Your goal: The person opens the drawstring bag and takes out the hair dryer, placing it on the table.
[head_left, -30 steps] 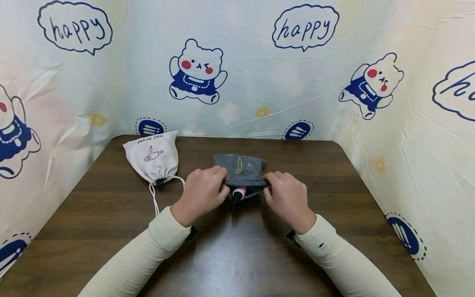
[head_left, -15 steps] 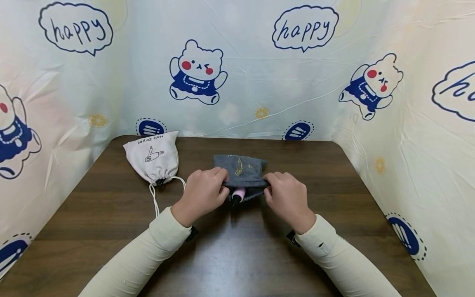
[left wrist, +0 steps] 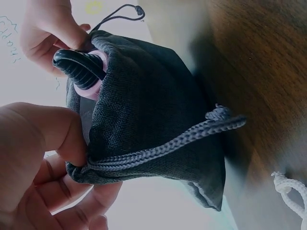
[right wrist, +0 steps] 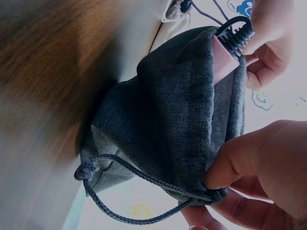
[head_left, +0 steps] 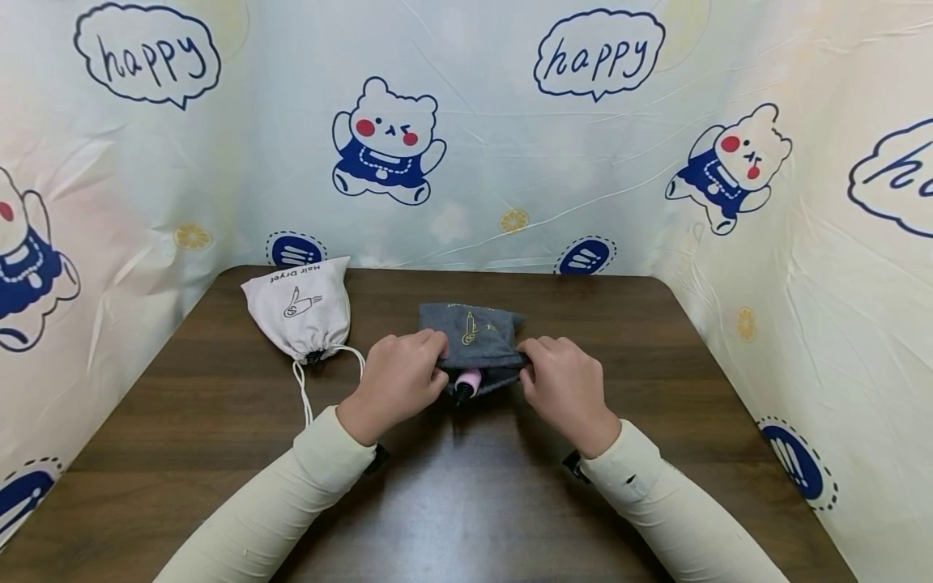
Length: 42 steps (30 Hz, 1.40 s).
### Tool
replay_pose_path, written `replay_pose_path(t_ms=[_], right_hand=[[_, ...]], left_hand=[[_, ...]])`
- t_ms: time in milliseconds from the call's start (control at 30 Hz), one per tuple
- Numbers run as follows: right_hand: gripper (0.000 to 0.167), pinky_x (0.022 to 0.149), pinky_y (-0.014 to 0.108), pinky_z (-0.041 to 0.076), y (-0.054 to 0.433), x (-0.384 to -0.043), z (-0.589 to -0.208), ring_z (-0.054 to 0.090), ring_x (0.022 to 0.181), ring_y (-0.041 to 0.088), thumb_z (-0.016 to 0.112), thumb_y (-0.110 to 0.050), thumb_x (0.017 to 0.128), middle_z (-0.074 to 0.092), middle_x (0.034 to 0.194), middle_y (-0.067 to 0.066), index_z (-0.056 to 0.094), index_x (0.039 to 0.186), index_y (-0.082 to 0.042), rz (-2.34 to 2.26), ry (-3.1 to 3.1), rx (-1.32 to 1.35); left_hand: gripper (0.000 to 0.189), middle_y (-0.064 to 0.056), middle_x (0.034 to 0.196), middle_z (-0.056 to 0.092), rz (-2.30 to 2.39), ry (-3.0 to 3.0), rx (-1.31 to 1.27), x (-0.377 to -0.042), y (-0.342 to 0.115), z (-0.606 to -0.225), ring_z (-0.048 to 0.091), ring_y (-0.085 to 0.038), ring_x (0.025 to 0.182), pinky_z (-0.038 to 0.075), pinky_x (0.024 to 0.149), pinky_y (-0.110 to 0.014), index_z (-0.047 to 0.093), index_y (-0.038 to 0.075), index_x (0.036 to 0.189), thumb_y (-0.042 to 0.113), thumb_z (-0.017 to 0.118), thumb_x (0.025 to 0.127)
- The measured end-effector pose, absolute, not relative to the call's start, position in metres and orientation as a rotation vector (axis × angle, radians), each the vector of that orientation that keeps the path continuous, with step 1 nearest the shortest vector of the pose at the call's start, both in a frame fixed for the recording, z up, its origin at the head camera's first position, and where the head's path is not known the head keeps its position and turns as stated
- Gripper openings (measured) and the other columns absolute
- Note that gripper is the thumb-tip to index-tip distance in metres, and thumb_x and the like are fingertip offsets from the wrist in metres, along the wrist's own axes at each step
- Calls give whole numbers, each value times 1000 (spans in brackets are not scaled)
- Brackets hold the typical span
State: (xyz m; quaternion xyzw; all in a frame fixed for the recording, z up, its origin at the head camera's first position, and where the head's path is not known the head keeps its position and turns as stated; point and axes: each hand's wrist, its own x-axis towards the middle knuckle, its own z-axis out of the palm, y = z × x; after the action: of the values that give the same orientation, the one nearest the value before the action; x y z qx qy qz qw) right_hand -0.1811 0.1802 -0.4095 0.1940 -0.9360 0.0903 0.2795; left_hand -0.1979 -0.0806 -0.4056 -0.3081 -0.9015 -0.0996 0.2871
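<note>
A dark grey cloth drawstring bag [head_left: 452, 348], printed with a yellow hair dryer drawing, lies mid-table with its mouth toward me. My left hand [head_left: 397, 376] pinches the left side of the mouth, thumb inside the rim. On the other side, my right hand [head_left: 564, 389] pinches the right end the same way. Between them the mouth gapes, and a pink hair dryer handle [right wrist: 224, 60] with a black ribbed cord sleeve [left wrist: 79, 69] pokes out; the rest is hidden inside. Grey drawcords [left wrist: 158, 151] hang in loops from both sides of the mouth.
A white drawstring bag [head_left: 302, 304] labelled "Hair Dryer" lies at the table's back left, its white cords [head_left: 302, 397] trailing toward my left forearm. The brown wooden table [head_left: 466, 502] ends at a cartoon-printed curtain [head_left: 481, 162] behind and at the sides.
The grey bag's upper rim has sunk slightly, and the pink handle's black end has shifted a little toward me. Both hands keep their grip in nearly the same place.
</note>
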Motion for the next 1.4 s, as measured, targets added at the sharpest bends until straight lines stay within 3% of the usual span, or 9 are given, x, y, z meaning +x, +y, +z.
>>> replay_pose_path(t_ms=[600, 1400], right_hand=[[19, 46, 34, 46, 182, -184, -410, 60, 73, 18, 71, -10, 87, 75, 91, -4, 77, 101, -21, 257, -2531, 511], [26, 45, 39, 47, 190, -194, -411, 62, 77, 21, 70, -3, 82, 76, 95, -4, 78, 99, -21, 255, -2541, 480]], left_hand=[[22, 5, 75, 64, -284, -2522, -810, -198, -81, -405, 48, -12, 53, 36, 48, -32, 63, 17, 86, 1, 65, 72], [18, 8, 73, 56, -293, -2627, -796, -204, -77, -414, 42, -9, 51, 33, 46, -30, 60, 17, 91, 5, 65, 78]])
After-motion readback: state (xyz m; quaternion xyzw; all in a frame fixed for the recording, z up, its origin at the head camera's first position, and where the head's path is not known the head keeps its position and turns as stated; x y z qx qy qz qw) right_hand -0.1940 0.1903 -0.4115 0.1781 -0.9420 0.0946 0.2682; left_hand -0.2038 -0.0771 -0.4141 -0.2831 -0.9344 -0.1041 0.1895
